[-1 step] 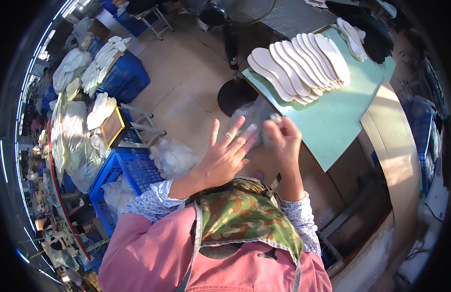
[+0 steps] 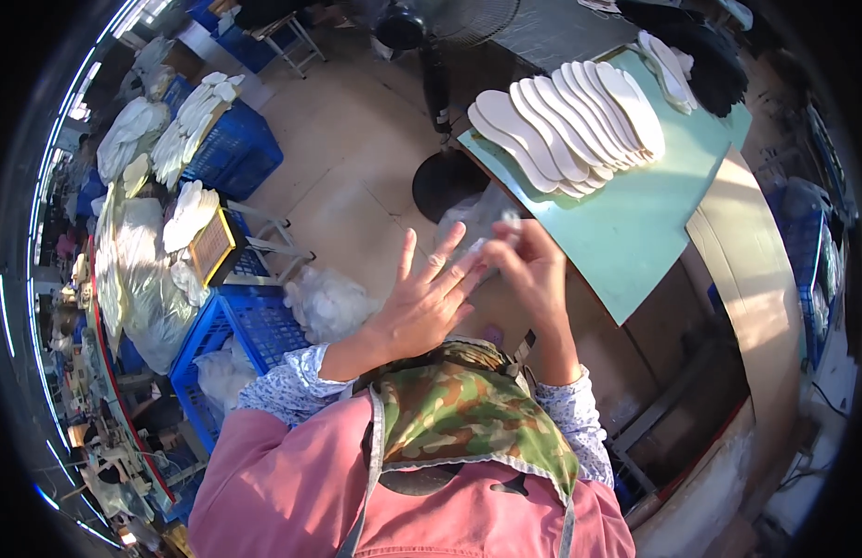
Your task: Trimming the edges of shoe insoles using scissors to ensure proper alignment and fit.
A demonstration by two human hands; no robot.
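My left hand is held out in front of the camouflage apron, its fingers spread apart and holding nothing. Something whitish covers the tip of one of its fingers. My right hand is closed in a pinch against that fingertip, so the two hands meet there. A small pale blurred bit shows at the top of my right fingers, too smeared to name. Beyond my right hand, a fanned row of white insoles lies on a green tabletop.
A black pedestal fan stands on the floor ahead. To the left are blue crates with white gloves or similar pieces on top, and a bagged white bundle. A curved cardboard sheet borders the table at right.
My right hand has moved left, from apart to touching the fingertip of my left hand. My left hand has barely moved. The whole view has shifted slightly.
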